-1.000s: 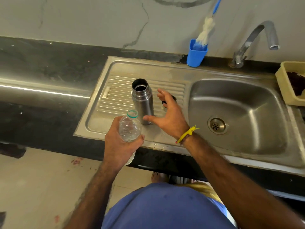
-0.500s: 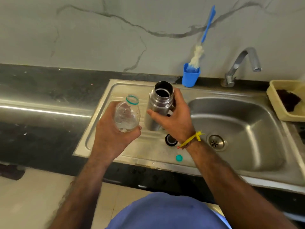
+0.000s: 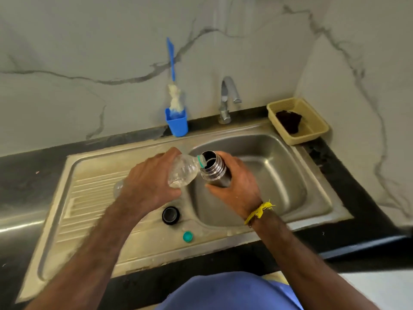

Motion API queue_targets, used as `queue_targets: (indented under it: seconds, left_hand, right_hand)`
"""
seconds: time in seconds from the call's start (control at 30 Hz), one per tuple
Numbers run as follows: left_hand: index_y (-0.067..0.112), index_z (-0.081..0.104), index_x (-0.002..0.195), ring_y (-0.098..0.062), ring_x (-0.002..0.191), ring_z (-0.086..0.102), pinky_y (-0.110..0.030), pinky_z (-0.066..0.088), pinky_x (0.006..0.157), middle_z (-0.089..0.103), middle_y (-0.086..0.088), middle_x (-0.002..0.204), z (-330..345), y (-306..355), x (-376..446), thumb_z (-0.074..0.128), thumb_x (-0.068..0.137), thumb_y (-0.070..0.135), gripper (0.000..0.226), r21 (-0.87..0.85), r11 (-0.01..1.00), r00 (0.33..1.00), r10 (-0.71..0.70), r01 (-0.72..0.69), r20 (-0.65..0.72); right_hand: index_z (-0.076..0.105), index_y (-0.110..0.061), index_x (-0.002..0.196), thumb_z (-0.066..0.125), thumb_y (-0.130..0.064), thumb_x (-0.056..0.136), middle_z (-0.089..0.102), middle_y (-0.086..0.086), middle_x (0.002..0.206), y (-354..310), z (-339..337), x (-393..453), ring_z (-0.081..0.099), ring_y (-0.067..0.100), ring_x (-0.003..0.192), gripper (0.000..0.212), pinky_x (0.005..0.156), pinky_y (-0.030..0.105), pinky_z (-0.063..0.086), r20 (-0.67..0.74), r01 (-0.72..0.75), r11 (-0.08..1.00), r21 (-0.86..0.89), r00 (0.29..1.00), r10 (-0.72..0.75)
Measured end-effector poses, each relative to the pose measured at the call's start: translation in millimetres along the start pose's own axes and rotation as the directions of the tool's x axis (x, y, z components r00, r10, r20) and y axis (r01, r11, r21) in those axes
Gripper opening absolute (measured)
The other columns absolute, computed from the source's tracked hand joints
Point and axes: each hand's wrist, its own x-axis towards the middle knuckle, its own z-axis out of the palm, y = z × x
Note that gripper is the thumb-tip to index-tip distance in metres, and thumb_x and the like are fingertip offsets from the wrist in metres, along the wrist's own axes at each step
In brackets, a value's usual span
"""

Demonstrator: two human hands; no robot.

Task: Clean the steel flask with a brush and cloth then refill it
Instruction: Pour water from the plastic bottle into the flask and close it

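Refill step: I pour from the plastic bottle [image 3: 182,171] into the steel flask [image 3: 214,170].

At frame centre, my right hand [image 3: 237,189] is wrapped closed around the lower body of the flask and holds it above the left edge of the sink basin [image 3: 290,175], so I judge any spill drains away. My left hand [image 3: 147,182] is closed around the bottle, tipped sideways with its green-ringed neck at the flask's open mouth; whether water is flowing I cannot tell. The flask sits just right of my left hand, touching the bottle neck. The black flask lid [image 3: 171,215] and green bottle cap [image 3: 187,236] lie on the drainboard surface [image 3: 89,198] below my hands, within reach for closing. The brush [image 3: 173,86] stands in its blue cup [image 3: 176,124] at upper centre; a dark cloth [image 3: 289,123] rests in the yellow basket [image 3: 312,130] at upper right.
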Motion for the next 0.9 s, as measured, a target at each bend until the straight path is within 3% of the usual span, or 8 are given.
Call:
queue_targets:
  seconds: [0.13, 0.43, 0.53, 0.9]
  left_hand:
    - [0.031, 0.041, 0.133, -0.017, 0.085, 0.048, -0.032, 0.034, 0.071, 0.058, 0.008, 0.104, -2.3, 17.5, 20.2, 0.081, 0.071, 0.030, 0.074, 0.145, 0.989, 0.996, 0.019, -0.031, 0.084]
    - [0.030, 0.042, 0.134, -0.021, 0.093, 0.058, -0.033, 0.038, 0.075, 0.065, 0.003, 0.114, -1.5, 37.1, 39.0, 0.080, 0.075, 0.026, 0.070, 0.396, 0.915, 0.989, 0.025, -0.080, 0.143]
    - [0.031, 0.042, 0.134, -0.023, 0.101, 0.062, -0.034, 0.042, 0.081, 0.066, 0.003, 0.114, 1.0, 39.0, 43.9, 0.080, 0.076, 0.027, 0.070, 0.429, 0.898, 0.989, 0.040, -0.099, 0.144]
    - [0.030, 0.041, 0.136, -0.020, 0.098, 0.061, -0.036, 0.045, 0.086, 0.065, 0.005, 0.107, 3.0, 40.4, 53.3, 0.086, 0.074, 0.031, 0.077, 0.516, 0.853, 0.983, -0.016, -0.083, 0.185]
  right_hand:
    - [0.045, -0.040, 0.136, 0.078, -0.040, 0.071, 0.059, -0.011, 0.122, 19.8, -14.6, 1.0, 0.059, 0.012, 0.107, 0.073, 0.090, 0.038, 0.055, 0.010, -0.003, 0.996, -0.094, 1.000, 0.003]
    - [0.043, -0.041, 0.138, 0.077, -0.039, 0.074, 0.058, -0.008, 0.122, 41.0, -21.3, 4.7, 0.060, 0.018, 0.107, 0.073, 0.088, 0.041, 0.057, 0.068, -0.010, 0.991, -0.133, 0.997, 0.019]
    - [0.044, -0.042, 0.137, 0.077, -0.041, 0.072, 0.058, -0.009, 0.121, 45.3, -21.9, 6.9, 0.060, 0.018, 0.107, 0.073, 0.087, 0.042, 0.057, 0.075, -0.020, 0.992, -0.121, 0.997, 0.029]
    - [0.047, -0.041, 0.136, 0.079, -0.038, 0.071, 0.059, -0.010, 0.118, 50.9, -17.8, 17.4, 0.058, 0.014, 0.107, 0.072, 0.090, 0.039, 0.055, 0.151, 0.000, 0.996, -0.088, 0.988, 0.013]
